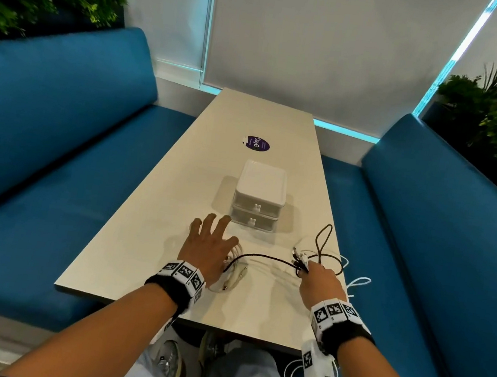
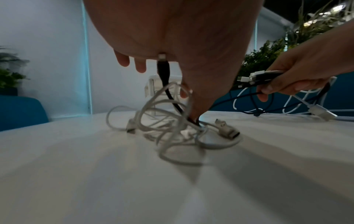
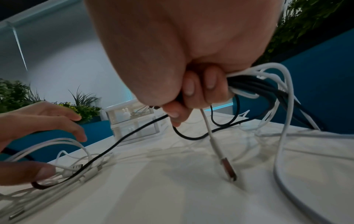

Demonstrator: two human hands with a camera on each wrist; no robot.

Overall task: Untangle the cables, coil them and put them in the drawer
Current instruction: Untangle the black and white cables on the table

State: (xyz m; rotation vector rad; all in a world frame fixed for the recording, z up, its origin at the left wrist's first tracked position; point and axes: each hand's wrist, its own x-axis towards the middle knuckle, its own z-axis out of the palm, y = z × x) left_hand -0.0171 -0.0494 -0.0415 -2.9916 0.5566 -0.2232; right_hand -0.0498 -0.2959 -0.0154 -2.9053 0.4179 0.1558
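Observation:
A loose pile of white cables [image 1: 231,273] [image 2: 172,128] lies on the table near its front edge. My left hand [image 1: 212,237] [image 3: 47,121] hovers over the pile with fingers spread, its thumb pressing down into the pile. My right hand [image 1: 320,280] [image 3: 191,91] grips a bundle of black and white cable ends [image 1: 301,258] [image 2: 258,77] just above the table. A black cable [image 1: 266,256] [image 3: 124,139] runs from that bundle to the pile under my left hand. The white two-drawer unit [image 1: 261,187] [image 3: 134,119] stands behind, both drawers closed.
White cable loops [image 1: 358,282] trail over the right edge of the beige table [image 1: 137,253]. A purple sticker [image 1: 256,143] lies beyond the drawer unit. Blue benches [image 1: 54,162] flank the table on both sides, with plants behind them.

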